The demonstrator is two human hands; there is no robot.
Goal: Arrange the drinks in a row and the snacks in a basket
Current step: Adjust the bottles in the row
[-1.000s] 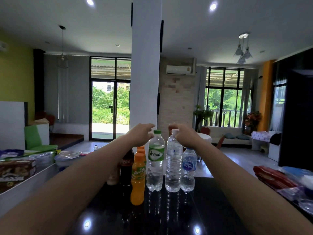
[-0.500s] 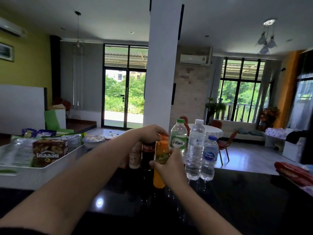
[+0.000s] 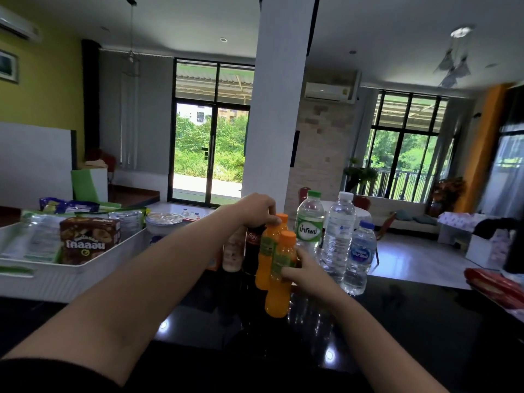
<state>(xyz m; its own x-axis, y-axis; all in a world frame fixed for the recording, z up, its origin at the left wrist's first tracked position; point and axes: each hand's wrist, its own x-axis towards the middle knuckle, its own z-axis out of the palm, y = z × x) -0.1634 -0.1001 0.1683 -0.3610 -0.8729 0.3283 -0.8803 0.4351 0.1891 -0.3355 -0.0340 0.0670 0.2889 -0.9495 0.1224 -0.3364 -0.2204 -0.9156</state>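
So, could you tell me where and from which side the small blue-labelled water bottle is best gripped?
Take the small blue-labelled water bottle around its label band, coming from the right. It stands upright at the right end of the row, so that side is open, while the taller clear water bottle crowds its left.

Right hand (image 3: 304,272) wrapped round front orange bottle (image 3: 279,275), left hand (image 3: 255,208) on cola bottle (image 3: 253,248) top. Water bottles (image 3: 337,236) just right, snack basket (image 3: 85,275) left on black counter (image 3: 397,321).
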